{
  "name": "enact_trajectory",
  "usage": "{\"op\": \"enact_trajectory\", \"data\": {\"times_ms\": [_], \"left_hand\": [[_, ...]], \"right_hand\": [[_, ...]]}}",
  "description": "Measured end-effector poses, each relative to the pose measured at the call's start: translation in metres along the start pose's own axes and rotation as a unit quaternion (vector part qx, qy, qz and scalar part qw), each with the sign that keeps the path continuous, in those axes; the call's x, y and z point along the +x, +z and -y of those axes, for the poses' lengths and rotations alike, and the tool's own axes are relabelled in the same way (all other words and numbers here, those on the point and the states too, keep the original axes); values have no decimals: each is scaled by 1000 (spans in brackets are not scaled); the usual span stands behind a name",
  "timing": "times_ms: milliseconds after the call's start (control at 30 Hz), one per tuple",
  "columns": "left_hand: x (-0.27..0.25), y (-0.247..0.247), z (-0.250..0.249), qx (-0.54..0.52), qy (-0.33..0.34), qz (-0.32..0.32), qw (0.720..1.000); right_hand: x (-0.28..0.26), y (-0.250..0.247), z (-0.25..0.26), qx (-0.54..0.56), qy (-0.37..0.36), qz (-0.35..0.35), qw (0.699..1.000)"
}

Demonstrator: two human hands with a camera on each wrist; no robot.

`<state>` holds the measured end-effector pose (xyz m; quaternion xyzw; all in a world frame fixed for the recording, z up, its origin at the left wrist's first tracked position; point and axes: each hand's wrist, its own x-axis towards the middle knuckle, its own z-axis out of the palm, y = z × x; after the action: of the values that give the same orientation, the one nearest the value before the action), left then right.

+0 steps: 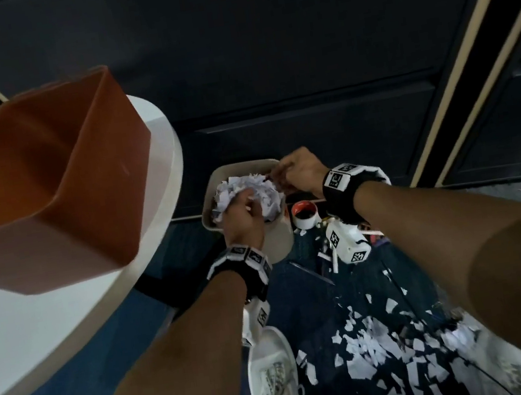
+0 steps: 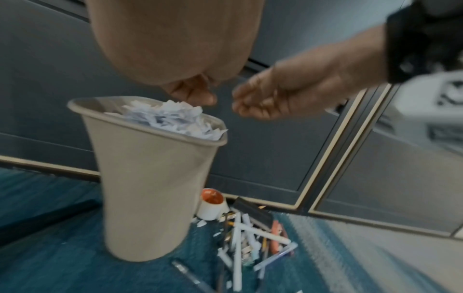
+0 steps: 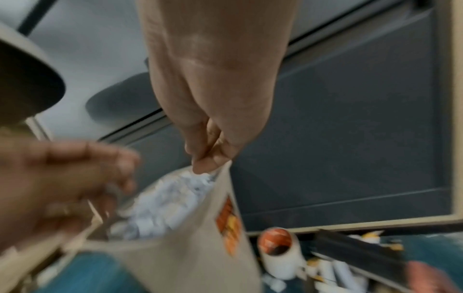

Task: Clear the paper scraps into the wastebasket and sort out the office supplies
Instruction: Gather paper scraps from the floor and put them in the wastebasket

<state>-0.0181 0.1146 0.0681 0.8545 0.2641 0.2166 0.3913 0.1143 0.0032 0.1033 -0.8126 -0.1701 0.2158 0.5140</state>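
Note:
A beige wastebasket (image 1: 279, 242) (image 2: 150, 178) (image 3: 175, 263) stands on the blue carpet, heaped with white paper scraps (image 1: 265, 193) (image 2: 172, 119) (image 3: 162, 208). My left hand (image 1: 241, 213) (image 2: 192, 93) hovers over the heap with loosely curled fingers, and I see nothing in them. My right hand (image 1: 296, 171) (image 3: 208, 156) is at the basket's right rim, fingertips bunched against the thumb; no scrap shows between them. More torn scraps (image 1: 393, 346) litter the floor near my feet. A pile of pens and markers (image 2: 250, 237) lies right of the basket.
A white tape roll (image 1: 305, 214) (image 2: 213, 204) (image 3: 280, 255) with an orange core sits beside the basket. A brown box (image 1: 47, 181) stands on a round white table (image 1: 36, 332) at the left. Dark wall panels (image 1: 299, 56) close off the back. My white shoe (image 1: 272, 375) is below.

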Motion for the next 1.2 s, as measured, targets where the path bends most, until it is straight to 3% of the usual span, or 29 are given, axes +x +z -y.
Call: {"op": "enact_trajectory", "data": {"times_ms": [133, 267, 333, 433, 533, 667, 767, 900, 1000, 1067, 1200], "left_hand": [[-13, 12, -29, 8, 32, 12, 999], [-46, 48, -45, 39, 89, 123, 988], [-64, 73, -38, 57, 74, 189, 978], [-101, 108, -10, 73, 30, 268, 960], [-156, 137, 39, 108, -45, 348, 930], [-211, 147, 89, 218, -67, 448, 865], [-229, 143, 103, 278, -67, 489, 824], [-240, 156, 111, 315, -42, 503, 803], [-250, 164, 114, 348, -25, 483, 803], [-254, 166, 115, 327, -10, 460, 825], [-259, 168, 124, 259, 26, 420, 869]], "right_hand": [[-43, -24, -17, -141, -10, 50, 989], [-96, -41, -60, -294, 31, 181, 938], [-124, -49, -97, -335, 93, 231, 909], [-161, -54, -161, -325, 175, 276, 888], [-197, -49, -225, -338, 202, 261, 881], [-216, -29, -292, -324, 191, 222, 899], [-211, -12, -302, -295, 186, 191, 918], [-198, 12, -306, -344, 114, 207, 909], [-203, 23, -313, -390, 66, 231, 889], [-209, 30, -315, -409, 46, 219, 885], [-214, 41, -313, -360, 25, 219, 906]]}}
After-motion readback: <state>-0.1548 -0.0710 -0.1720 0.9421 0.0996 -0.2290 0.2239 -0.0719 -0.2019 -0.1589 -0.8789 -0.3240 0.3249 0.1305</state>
